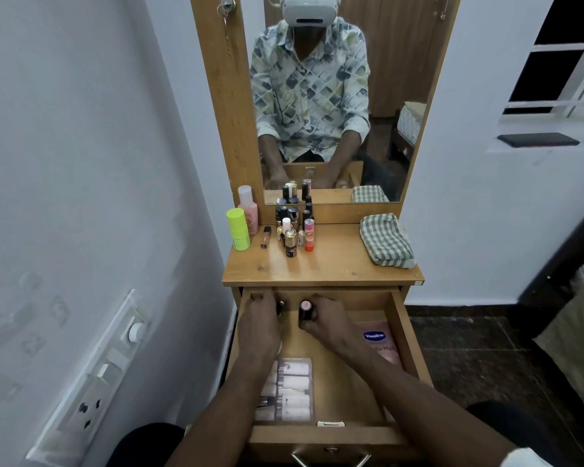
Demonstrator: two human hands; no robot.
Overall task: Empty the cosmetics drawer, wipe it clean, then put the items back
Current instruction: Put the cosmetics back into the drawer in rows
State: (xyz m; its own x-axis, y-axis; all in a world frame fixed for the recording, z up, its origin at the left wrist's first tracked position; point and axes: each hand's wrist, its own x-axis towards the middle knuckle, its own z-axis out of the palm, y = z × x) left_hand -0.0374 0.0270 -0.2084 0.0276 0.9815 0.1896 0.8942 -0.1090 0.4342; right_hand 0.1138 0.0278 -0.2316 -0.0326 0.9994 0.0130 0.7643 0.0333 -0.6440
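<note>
Both forearms reach into the drawer (407,335); right hand (329,323) grips a dark bottle (307,314), left hand (260,320) curls over another.

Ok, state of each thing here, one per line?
Drawer: open, part emptied.
Left hand: in drawer, on a small dark bottle.
Right hand: gripping dark bottle, upright.
Vaseline: lying flat in drawer.
Clear case: in drawer.
Cloth: folded on top, unused.

Bare forearms, dark trousers (149,443), patterned shirt & white headset in mirror (309,82)
</note>
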